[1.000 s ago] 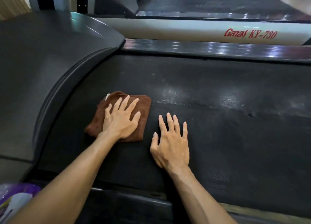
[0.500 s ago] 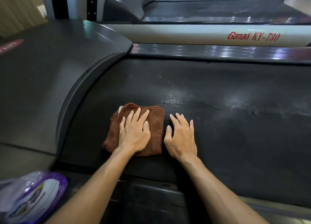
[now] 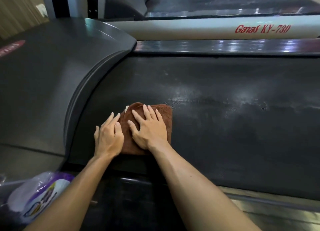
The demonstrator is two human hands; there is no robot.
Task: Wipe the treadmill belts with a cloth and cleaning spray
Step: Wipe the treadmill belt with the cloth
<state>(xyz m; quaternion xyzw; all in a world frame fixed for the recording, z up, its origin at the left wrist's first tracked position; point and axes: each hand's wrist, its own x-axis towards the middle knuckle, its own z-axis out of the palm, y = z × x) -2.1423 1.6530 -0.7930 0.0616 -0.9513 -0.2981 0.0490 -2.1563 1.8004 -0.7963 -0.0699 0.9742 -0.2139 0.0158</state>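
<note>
1. My right hand [image 3: 150, 129] lies flat on the brown cloth [image 3: 164, 116], fingers straight and spread, pressing it down.
2. My left hand [image 3: 108, 135] sits just beside the right, fingers relaxed; its fingertips touch the cloth's left edge, palm on the belt. Hands nearly touching, neither gripping.
3. The cloth is folded, flat on the treadmill belt [image 3: 225, 135], near the belt's left end by the curved motor cover [image 3: 52, 83].
4. The belt shows a pale, shiny streak [image 3: 207, 99] running right from the cloth's far corner.
5. Purple-and-white plastic pack [image 3: 39, 196] at lower left, beside my left forearm.
6. Beyond the belt, a white rail [image 3: 207, 29] with red lettering "Ganas KY-730".
</note>
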